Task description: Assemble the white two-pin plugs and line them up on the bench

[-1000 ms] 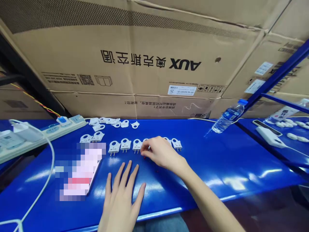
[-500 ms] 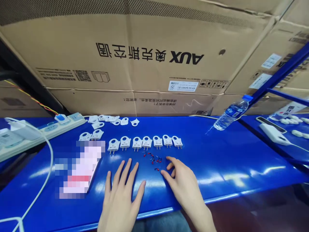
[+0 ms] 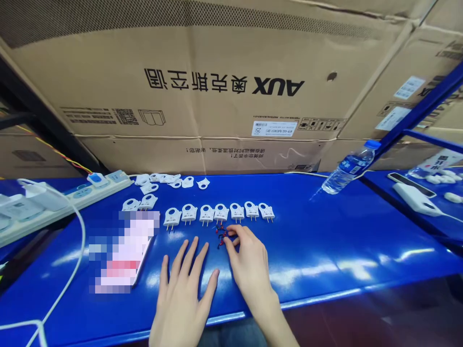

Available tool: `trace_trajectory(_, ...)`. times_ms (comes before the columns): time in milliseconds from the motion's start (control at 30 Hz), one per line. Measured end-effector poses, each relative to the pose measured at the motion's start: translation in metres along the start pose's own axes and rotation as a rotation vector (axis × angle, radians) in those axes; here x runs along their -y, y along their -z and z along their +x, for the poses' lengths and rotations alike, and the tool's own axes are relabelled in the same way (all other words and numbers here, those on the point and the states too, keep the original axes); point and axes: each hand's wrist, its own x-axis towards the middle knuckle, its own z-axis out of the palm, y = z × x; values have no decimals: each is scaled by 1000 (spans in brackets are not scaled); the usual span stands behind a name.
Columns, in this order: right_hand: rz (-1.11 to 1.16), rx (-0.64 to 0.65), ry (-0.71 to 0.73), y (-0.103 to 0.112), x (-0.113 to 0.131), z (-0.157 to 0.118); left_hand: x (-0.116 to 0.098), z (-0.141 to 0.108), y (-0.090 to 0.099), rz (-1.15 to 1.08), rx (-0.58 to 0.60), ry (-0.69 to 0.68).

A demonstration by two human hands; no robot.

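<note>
My left hand [image 3: 186,291] lies flat with fingers spread on the blue table [image 3: 311,231], holding nothing. My right hand [image 3: 249,262] is beside it, thumb and index finger apart at the right edge of a small pile of red and black parts [image 3: 220,232]; its fingertips touch the pile. Behind the pile runs a row of several white plugs [image 3: 221,212], their metal pins toward me. Two more white plugs [image 3: 147,202] sit at the left, by the top of a pixelated pink-white object [image 3: 126,253].
White ring-shaped pieces [image 3: 162,179] lie at the back left. A power strip [image 3: 81,193] with a white cable [image 3: 74,250] is at the left. A water bottle [image 3: 349,167] leans at the right, near a white device [image 3: 414,200]. A large cardboard box [image 3: 217,111] stands behind.
My right hand has moved left and slightly away from me. The red and black parts have shifted left and lie closer to the plug row. My left hand stays put.
</note>
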Motion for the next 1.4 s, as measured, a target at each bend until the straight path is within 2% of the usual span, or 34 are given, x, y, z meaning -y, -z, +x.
trace_trajectory(233,-114,81,254,1,-12,-24,11,-2,-7,46,-28,-75)
trace_trajectory(433,-211,127,287,-1,0,-15,12,-2,-6,69,-12,-95)
trace_trajectory(567,-161,105,314,4,-8,-22,5,-1,-3,54,-33,-62)
trace_trajectory(700,-205,72,306,11,-28,-38,7,-2,-4,47,-17,-72)
trace_trajectory(800,-260,100,270,14,-35,-43,12,-2,-7,54,-5,-93)
trace_trajectory(1167,-212,200,190,10,-30,-39,2,1,-5,46,-28,-92)
trace_trajectory(1300,-60,197,159,15,-32,-43,7,3,-3,-86,4,-20)
trace_trajectory(1400,239,78,30,18,-33,-48,9,3,8,-375,30,139)
